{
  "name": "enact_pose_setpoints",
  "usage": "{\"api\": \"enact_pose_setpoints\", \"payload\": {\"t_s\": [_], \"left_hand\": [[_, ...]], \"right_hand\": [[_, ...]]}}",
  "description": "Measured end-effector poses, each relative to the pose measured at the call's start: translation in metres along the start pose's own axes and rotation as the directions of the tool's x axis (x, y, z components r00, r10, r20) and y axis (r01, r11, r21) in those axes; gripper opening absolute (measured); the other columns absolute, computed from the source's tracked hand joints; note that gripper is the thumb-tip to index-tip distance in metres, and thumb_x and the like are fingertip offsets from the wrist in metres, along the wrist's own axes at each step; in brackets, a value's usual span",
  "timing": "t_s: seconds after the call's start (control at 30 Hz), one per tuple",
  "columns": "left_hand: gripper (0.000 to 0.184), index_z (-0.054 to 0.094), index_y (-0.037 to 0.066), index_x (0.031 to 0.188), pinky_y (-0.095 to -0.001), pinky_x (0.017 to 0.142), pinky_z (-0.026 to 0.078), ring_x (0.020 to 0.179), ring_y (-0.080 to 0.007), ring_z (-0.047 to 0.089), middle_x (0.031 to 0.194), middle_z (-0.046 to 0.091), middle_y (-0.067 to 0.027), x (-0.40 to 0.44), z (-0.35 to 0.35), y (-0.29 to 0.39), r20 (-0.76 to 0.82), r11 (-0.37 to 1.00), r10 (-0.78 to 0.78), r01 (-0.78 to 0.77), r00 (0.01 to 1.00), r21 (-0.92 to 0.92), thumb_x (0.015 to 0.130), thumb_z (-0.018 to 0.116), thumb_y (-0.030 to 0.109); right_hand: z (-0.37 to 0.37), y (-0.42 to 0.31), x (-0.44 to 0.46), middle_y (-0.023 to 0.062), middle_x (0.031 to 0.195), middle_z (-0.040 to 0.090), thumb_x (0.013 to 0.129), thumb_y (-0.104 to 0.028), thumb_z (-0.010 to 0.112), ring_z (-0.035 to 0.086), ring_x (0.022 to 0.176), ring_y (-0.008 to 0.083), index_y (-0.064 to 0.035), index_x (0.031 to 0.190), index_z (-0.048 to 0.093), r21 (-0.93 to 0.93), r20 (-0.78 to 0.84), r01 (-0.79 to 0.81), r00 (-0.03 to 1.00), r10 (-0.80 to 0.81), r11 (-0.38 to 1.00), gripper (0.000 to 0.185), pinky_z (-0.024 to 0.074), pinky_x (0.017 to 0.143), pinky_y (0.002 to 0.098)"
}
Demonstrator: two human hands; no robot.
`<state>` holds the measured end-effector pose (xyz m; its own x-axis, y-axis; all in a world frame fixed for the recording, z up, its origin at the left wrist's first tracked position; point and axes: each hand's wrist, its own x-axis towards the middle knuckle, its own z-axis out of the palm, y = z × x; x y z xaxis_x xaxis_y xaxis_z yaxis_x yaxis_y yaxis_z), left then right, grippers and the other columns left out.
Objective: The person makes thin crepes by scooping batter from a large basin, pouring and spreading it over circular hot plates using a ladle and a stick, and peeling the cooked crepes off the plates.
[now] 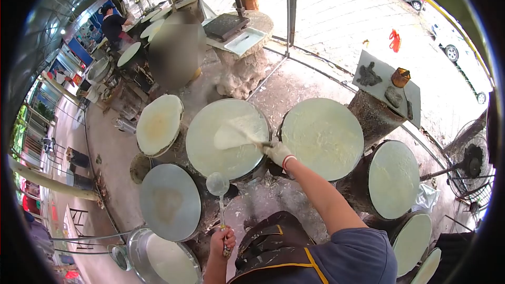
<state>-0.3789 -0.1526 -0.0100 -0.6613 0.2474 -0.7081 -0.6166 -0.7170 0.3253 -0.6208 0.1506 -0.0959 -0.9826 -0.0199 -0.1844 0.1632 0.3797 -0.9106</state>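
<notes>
In a pale glove, my right hand point(278, 153) is closed on the handle of a flat spreader point(231, 135), whose broad pale blade lies over the batter on the middle round griddle point(210, 158). My left hand point(223, 240) is bare and wrapped round the handle of a ladle point(217, 184). The ladle's round bowl is over the near edge of that same griddle. Right of it is another griddle coated with pale batter point(322, 139). A grey griddle point(170, 202) with a brownish patch is at the left.
A basin of pale batter point(171, 260) stands at the lower left. More coated griddles point(393, 179) curve down the right side, near a fan point(471, 160). A stone table point(258, 23) holds a scale. Another person point(113, 27) is at the far left.
</notes>
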Motion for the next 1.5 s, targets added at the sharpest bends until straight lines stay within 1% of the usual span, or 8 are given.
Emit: {"api": "enact_pose_setpoints", "payload": {"t_s": [0.07, 0.27, 0.43, 0.63, 0.87, 1.0, 1.13, 1.5], "left_hand": [[0.011, 0.045, 0.005, 0.098, -0.0223, 0.035, 0.030, 0.042, -0.0089, 0.036, 0.065, 0.043, -0.0046, 0.009, 0.001, 0.008, -0.020, 0.995, 0.027, -0.025, 0.999, 0.093, 0.087, 0.048, 0.008], [0.014, 0.044, 0.004, 0.095, -0.0274, 0.034, 0.035, 0.041, -0.0124, 0.043, 0.062, 0.045, -0.0064, 0.059, 0.029, 0.045, -0.096, 0.808, 0.232, -0.136, 0.968, 0.574, 0.083, 0.051, 0.008], [0.019, 0.041, 0.001, 0.092, -0.0329, 0.036, 0.038, 0.039, -0.0184, 0.045, 0.066, 0.048, -0.0098, 0.134, 0.031, 0.022, -0.092, 0.391, 0.592, -0.185, 0.801, 0.902, 0.079, 0.052, 0.010], [0.006, 0.041, 0.006, 0.085, -0.0259, 0.034, 0.031, 0.039, -0.0100, 0.038, 0.058, 0.038, -0.0010, 0.109, 0.061, 0.078, 0.183, 0.971, -0.060, 0.015, 0.981, 0.240, 0.085, 0.047, 0.007], [0.011, 0.050, 0.004, 0.098, -0.0179, 0.034, 0.028, 0.040, -0.0040, 0.033, 0.061, 0.037, -0.0002, -0.001, 0.075, 0.067, 0.246, 0.952, 0.192, -0.241, 0.950, 0.189, 0.089, 0.048, 0.008], [0.008, 0.048, 0.005, 0.094, -0.0194, 0.034, 0.029, 0.041, -0.0049, 0.034, 0.062, 0.037, 0.0000, -0.008, 0.078, 0.070, 0.182, 0.990, 0.112, -0.126, 0.977, 0.067, 0.086, 0.050, 0.008], [0.007, 0.046, 0.006, 0.092, -0.0204, 0.032, 0.029, 0.040, -0.0055, 0.034, 0.062, 0.037, -0.0002, -0.043, 0.054, 0.062, 0.042, 0.959, 0.251, -0.255, 0.967, 0.126, 0.086, 0.050, 0.008], [0.019, 0.042, 0.005, 0.099, -0.0262, 0.034, 0.033, 0.038, -0.0123, 0.041, 0.059, 0.044, -0.0035, -0.031, -0.060, 0.121, -0.079, 0.588, 0.662, -0.451, 0.746, 0.671, 0.083, 0.050, 0.009]], "right_hand": [[0.010, 0.012, 0.018, 0.0054, 0.066, 0.060, 0.085, -0.026, 0.056, 0.053, 0.055, 0.0127, -0.0038, 0.110, 0.062, 0.262, -0.169, -0.118, 0.971, 0.166, 0.958, 0.034, 0.0417, 0.050, 0.0281], [-0.019, -0.006, -0.069, 0.0001, 0.055, 0.050, 0.090, -0.028, 0.051, 0.042, 0.041, 0.0096, -0.0128, 0.115, 0.060, 0.308, 0.375, -0.434, 0.873, 0.312, 0.847, 0.031, 0.0307, 0.036, 0.0291], [0.077, 0.028, -0.108, 0.0006, 0.056, 0.050, 0.091, -0.031, 0.051, 0.039, 0.036, 0.0113, -0.0189, 0.101, 0.062, 0.603, 0.117, -0.557, 0.770, 0.627, 0.571, 0.020, 0.0276, 0.033, 0.0280], [0.063, -0.014, -0.105, -0.0009, 0.057, 0.051, 0.090, -0.025, 0.053, 0.038, 0.038, 0.0081, -0.0166, 0.115, 0.059, 0.606, 0.273, -0.492, 0.867, 0.418, 0.625, 0.027, 0.0275, 0.034, 0.0251], [0.080, 0.032, -0.061, -0.0001, 0.066, 0.056, 0.089, -0.025, 0.054, 0.045, 0.050, 0.0067, -0.0114, 0.113, 0.063, 0.473, -0.186, -0.168, 0.941, 0.284, 0.865, 0.029, 0.0367, 0.045, 0.0227], [0.063, -0.018, -0.091, -0.0050, 0.065, 0.054, 0.088, -0.023, 0.058, 0.041, 0.053, 0.0034, -0.0098, 0.111, 0.063, 0.014, 0.282, -0.104, 0.955, 0.096, 0.994, 0.027, 0.0341, 0.050, 0.0198], [0.067, 0.011, -0.106, -0.0027, 0.060, 0.050, 0.089, -0.024, 0.056, 0.038, 0.041, 0.0057, -0.0180, 0.117, 0.059, 0.458, 0.161, -0.354, 0.935, 0.315, 0.815, 0.029, 0.0309, 0.038, 0.0219], [0.184, -0.044, -0.127, -0.0033, 0.062, 0.048, 0.089, -0.018, 0.052, 0.040, 0.044, 0.0065, -0.0194, 0.127, 0.052, 0.519, 0.359, -0.484, 0.872, 0.334, 0.705, 0.038, 0.0326, 0.039, 0.0231]]}}
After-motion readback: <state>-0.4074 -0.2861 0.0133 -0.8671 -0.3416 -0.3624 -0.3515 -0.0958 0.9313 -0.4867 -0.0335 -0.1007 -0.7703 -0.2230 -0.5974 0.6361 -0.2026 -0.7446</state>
